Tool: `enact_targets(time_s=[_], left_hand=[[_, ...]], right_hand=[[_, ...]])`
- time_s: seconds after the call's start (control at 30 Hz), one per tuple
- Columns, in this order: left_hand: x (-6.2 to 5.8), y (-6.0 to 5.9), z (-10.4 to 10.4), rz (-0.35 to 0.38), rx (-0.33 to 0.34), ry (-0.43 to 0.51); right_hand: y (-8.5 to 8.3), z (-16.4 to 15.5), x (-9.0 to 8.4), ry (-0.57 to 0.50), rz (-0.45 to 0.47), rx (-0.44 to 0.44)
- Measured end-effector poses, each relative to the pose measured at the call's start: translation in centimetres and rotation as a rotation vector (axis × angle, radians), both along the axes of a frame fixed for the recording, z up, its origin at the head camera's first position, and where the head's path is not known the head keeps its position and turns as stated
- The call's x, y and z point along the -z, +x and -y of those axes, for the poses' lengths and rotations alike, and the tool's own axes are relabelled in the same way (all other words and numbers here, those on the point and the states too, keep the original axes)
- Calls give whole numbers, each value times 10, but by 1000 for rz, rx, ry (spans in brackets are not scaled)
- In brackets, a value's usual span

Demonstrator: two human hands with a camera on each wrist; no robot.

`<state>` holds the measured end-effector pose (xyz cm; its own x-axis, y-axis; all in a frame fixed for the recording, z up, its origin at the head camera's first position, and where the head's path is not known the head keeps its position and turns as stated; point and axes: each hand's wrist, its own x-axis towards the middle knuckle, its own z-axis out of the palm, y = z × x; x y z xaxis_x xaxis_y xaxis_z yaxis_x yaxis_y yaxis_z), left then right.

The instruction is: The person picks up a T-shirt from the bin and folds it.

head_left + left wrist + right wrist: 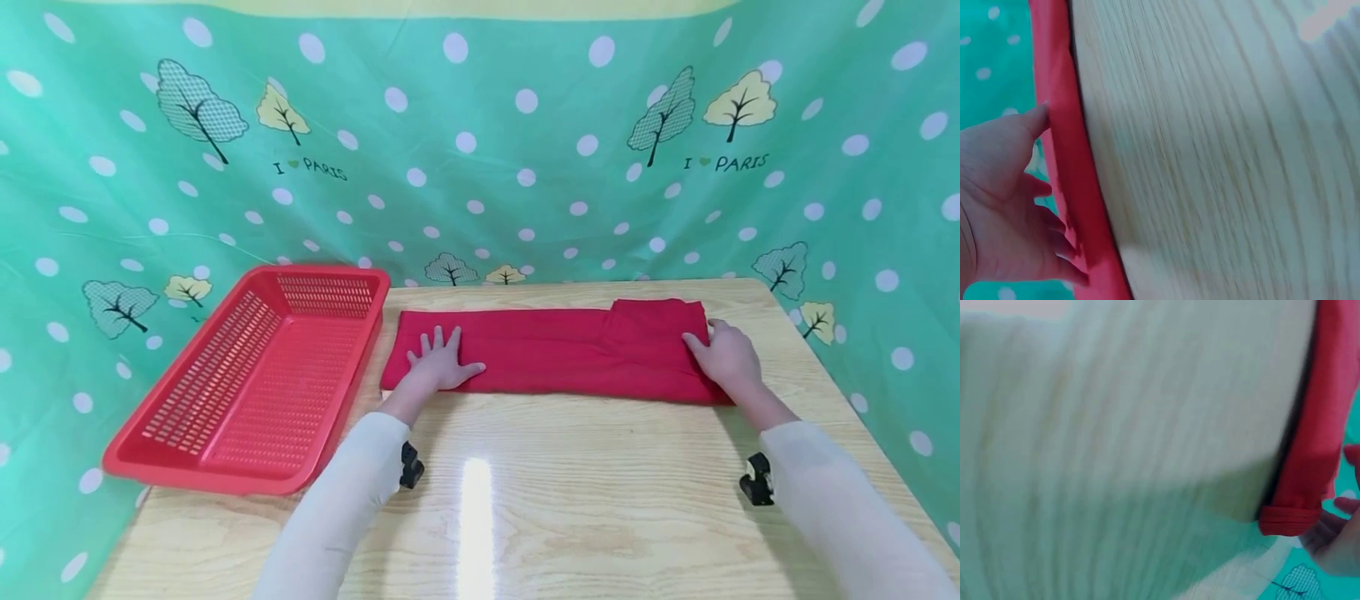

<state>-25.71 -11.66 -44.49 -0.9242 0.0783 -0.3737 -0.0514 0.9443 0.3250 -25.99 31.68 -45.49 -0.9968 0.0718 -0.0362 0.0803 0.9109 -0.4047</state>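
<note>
A single soft red cloth garment (555, 354), folded into a long flat band, lies across the far half of the pale, glossy wood-grain table (585, 500), just right of the red plastic basket. Its right end is doubled over into a thicker square flap, and the right wrist view shows a ribbed, stitched hem there. The left hand (442, 360) lies flat on the band's left end, palm down, fingers straight and spread, pressing the fabric to the tabletop. The right hand (726, 354) rests on the folded right end with its fingers bent over the flap's edge; whether they actually pinch the cloth I cannot tell. Both forearms are in cream sleeves, stretched forward. One rectangular red plastic basket (258, 379) with slotted walls and floor sits at the table's left edge, beside the garment. Behind hangs a green fabric backdrop (480, 150) with white dots and printed trees.
</note>
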Motion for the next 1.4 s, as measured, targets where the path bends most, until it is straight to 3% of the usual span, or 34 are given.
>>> enact_targets(time_s=[0.07,0.27,0.37,0.47,0.7,0.87,1.17,1.3,1.4], left_hand=[[-1,1,-11,-51,52,23],[-7,8,-67,-191,329,92],[-1,12,-98,-229,434,102],[8,17,-126,-268,490,90],[22,24,-174,-368,491,48],[23,28,-195,-374,490,31],[23,30,-206,-379,487,-72],[24,32,-207,-386,485,-38],[25,32,-205,-371,442,39]], right_hand=[[0,-4,-3,-45,48,47],[-2,-10,-7,-167,186,151],[-1,-12,-7,-246,238,195],[-2,-13,-6,-340,267,243],[-5,-13,-5,-487,304,357],[-9,-10,-6,-511,332,337],[-14,-4,-11,-402,280,245],[-12,-2,-13,-427,343,264],[-11,-2,-14,-450,382,279]])
